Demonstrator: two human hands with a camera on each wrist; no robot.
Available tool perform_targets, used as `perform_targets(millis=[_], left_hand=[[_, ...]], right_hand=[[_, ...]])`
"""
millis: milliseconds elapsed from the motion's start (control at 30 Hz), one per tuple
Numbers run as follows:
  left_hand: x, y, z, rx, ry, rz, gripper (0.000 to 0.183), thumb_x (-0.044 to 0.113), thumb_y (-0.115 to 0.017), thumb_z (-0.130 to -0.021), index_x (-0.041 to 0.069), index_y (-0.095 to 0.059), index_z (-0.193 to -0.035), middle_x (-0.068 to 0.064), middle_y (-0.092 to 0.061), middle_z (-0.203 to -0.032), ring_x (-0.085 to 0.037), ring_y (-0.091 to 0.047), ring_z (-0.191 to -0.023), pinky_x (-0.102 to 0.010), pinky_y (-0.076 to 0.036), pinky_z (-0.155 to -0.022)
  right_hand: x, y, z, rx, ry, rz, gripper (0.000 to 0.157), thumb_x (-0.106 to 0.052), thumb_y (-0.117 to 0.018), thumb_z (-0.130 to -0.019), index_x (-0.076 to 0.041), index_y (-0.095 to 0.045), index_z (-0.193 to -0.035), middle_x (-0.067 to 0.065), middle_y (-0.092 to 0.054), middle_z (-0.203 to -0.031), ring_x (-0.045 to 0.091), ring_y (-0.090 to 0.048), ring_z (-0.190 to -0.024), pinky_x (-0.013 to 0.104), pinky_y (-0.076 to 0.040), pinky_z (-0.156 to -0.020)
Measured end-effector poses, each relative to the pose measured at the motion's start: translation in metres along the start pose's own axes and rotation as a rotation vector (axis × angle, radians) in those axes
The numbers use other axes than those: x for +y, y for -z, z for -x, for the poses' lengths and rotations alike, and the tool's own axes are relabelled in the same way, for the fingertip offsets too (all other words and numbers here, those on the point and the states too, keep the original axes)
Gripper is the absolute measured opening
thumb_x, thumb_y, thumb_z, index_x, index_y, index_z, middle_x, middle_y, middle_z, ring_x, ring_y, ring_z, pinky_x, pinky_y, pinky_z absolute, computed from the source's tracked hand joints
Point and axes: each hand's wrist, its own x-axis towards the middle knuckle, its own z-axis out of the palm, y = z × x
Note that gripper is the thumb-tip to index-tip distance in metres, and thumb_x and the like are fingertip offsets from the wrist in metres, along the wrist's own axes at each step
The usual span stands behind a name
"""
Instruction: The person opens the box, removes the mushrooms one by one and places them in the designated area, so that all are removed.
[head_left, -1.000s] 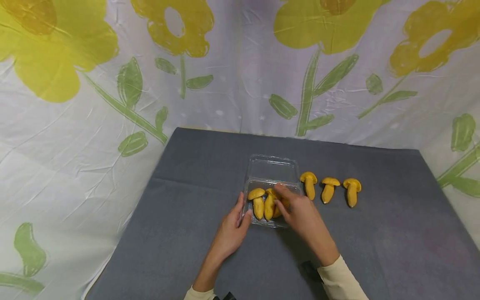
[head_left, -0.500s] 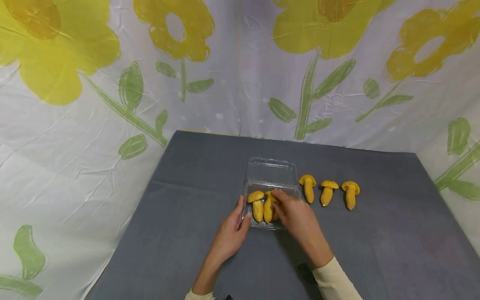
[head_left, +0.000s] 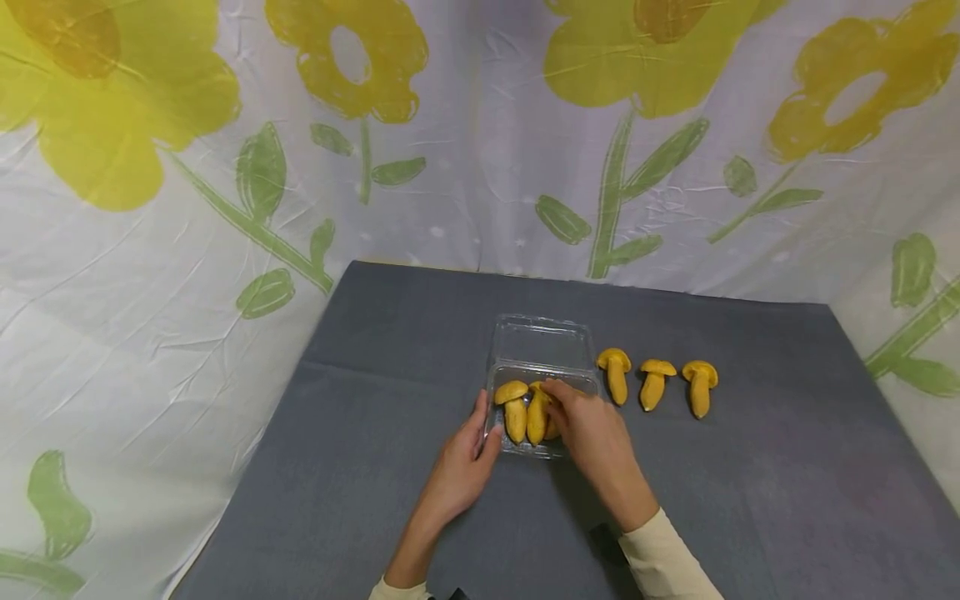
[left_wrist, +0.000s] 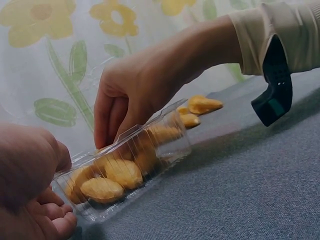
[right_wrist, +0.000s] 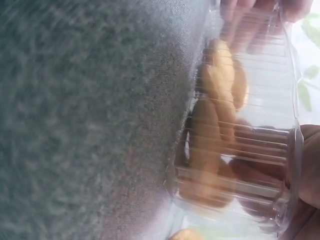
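A clear plastic clamshell box [head_left: 543,367] lies on the grey cloth with its lid [head_left: 542,342] folded back. Inside are several yellow toy mushrooms, among them one at the left [head_left: 515,421]. My left hand [head_left: 459,471] grips the box's left side between thumb and fingers. From the right my right hand [head_left: 598,433] reaches in, its fingertips pinching the cap end of a mushroom [head_left: 536,421] beside that one. This hand partly covers the mushrooms behind it. In the left wrist view, more mushrooms [left_wrist: 102,190] show through the ribbed wall.
Just right of the box, three loose yellow mushrooms lie in a row: the nearest [head_left: 617,383], the middle one [head_left: 654,390] and the farthest [head_left: 701,392]. Grey cloth [head_left: 390,375] covers the table. A white curtain [head_left: 480,167] with painted flowers hangs behind.
My right hand has shifted slightly left inside the box, its fingertips closing in by the second mushroom. The left hand keeps its grip on the box.
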Motion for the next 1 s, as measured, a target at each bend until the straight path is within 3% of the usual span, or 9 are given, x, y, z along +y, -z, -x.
perform_targets(millis=[200, 467, 800, 1000], left_hand=[[0.0005, 0.0003, -0.0014, -0.005, 0.005, 0.001, 0.066, 0.022, -0.058, -0.111, 0.002, -0.026, -0.166, -0.010, -0.029, -0.171, -0.025, -0.032, -0.154, -0.047, -0.033, -0.124], [-0.0003, 0.0008, -0.0004, 0.014, -0.010, -0.024, 0.068, 0.022, -0.060, -0.110, 0.000, -0.027, -0.165, -0.012, -0.034, -0.168, -0.022, -0.034, -0.153, -0.049, -0.034, -0.124], [-0.0002, 0.0014, 0.0005, 0.003, -0.014, 0.007, 0.068, 0.021, -0.059, -0.111, -0.002, -0.024, -0.165, -0.015, -0.033, -0.169, -0.026, -0.033, -0.154, -0.048, -0.036, -0.122], [0.0004, 0.0018, 0.0017, 0.008, -0.011, 0.030, 0.069, 0.022, -0.060, -0.111, -0.001, -0.024, -0.166, -0.016, -0.034, -0.168, -0.027, -0.035, -0.153, -0.044, -0.037, -0.121]], right_hand=[[0.0009, -0.0011, -0.0021, 0.027, -0.018, 0.010, 0.031, -0.008, -0.085, -0.091, -0.012, -0.079, -0.122, 0.007, -0.080, -0.100, 0.021, -0.066, -0.061, 0.040, -0.055, -0.051], [0.0006, -0.0019, -0.0041, 0.059, -0.031, -0.023, 0.023, -0.007, -0.078, -0.097, -0.014, -0.080, -0.119, 0.005, -0.072, -0.073, 0.008, -0.042, -0.047, 0.030, -0.042, -0.044], [0.0024, -0.0005, -0.0057, 0.075, -0.036, -0.092, 0.023, -0.006, -0.075, -0.099, -0.014, -0.080, -0.120, 0.002, -0.072, -0.074, 0.003, -0.040, -0.047, 0.024, -0.039, -0.045], [0.0052, 0.0000, -0.0062, 0.082, -0.022, -0.142, 0.025, -0.005, -0.076, -0.098, -0.013, -0.080, -0.121, 0.005, -0.080, -0.092, 0.002, -0.042, -0.049, 0.023, -0.042, -0.048]])
